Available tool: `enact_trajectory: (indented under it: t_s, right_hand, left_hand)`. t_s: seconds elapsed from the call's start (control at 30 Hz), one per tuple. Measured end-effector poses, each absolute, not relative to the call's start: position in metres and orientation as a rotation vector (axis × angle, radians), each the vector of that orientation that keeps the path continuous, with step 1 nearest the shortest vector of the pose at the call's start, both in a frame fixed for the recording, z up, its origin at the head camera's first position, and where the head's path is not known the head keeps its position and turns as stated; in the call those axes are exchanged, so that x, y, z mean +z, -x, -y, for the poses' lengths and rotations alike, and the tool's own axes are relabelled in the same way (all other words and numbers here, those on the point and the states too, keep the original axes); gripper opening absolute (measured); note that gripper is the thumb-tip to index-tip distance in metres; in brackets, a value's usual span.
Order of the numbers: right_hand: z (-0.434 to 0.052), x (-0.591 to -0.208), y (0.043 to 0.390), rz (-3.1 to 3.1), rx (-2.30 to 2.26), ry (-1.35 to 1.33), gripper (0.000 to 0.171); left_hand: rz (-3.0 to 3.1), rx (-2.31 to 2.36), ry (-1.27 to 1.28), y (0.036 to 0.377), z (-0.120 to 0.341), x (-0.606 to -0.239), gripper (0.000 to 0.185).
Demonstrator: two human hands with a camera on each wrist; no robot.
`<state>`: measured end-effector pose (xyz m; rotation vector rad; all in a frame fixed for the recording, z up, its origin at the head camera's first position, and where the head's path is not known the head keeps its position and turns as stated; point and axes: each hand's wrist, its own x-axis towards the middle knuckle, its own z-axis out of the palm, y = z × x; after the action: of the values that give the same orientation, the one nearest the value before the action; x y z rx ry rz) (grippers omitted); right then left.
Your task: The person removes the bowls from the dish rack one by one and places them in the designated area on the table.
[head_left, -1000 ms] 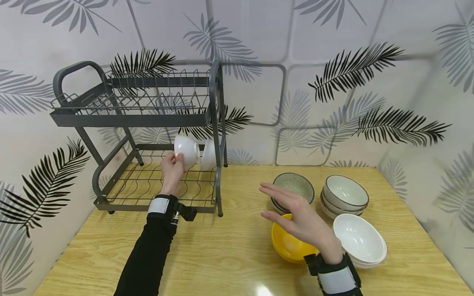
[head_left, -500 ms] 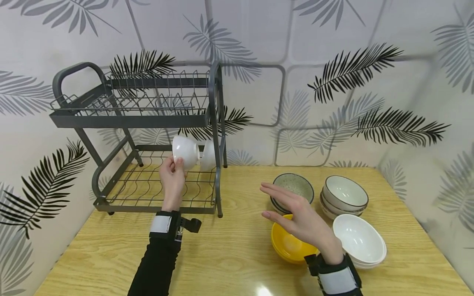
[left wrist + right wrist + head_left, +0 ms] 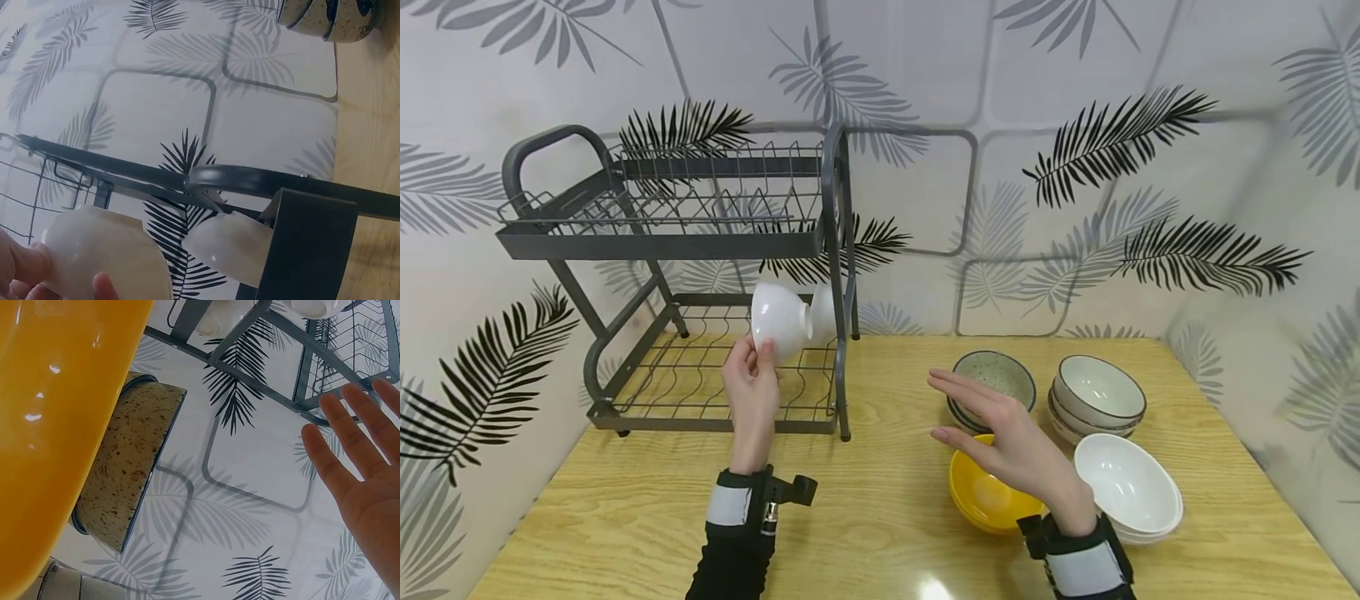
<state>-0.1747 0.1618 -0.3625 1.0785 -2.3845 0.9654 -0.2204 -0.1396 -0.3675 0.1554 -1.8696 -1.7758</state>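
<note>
Tilted on its side, a white bowl [image 3: 778, 321] is pinched at its rim by my left hand [image 3: 751, 392] over the lower tier of the dark dish rack [image 3: 711, 425]. Behind it a second white bowl [image 3: 824, 312] stands on edge against the rack's right end; the left wrist view shows this second bowl [image 3: 230, 247] beyond the held bowl [image 3: 103, 250]. My right hand [image 3: 1011, 437] hovers with straight fingers and holds nothing, above the yellow bowls [image 3: 981, 492] and in front of the speckled bowls [image 3: 1000, 375]. In the right wrist view its palm and fingers are spread.
Cream bowls with dark rims [image 3: 1101, 392] are stacked at the back right of the wooden table [image 3: 865, 517]. White oval bowls [image 3: 1127, 483] stand in front of them. The rack's upper tier [image 3: 662, 242] overhangs the lower one, and a leaf-patterned wall [image 3: 910, 75] closes off the back.
My left hand has drawn slightly back toward me with the white bowl, whose foot now overlaps the second bowl in view. The right hand has stayed in place.
</note>
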Motion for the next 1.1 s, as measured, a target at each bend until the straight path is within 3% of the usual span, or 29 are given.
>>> enact_trajectory:
  t_s: [1.1]
  right_hand:
    - [-0.164,-0.365,0.177,2.361,0.938,-1.048,0.057]
  left_hand:
    - [1.988,-1.634,0.162,0.185,0.109,-0.369,0.023]
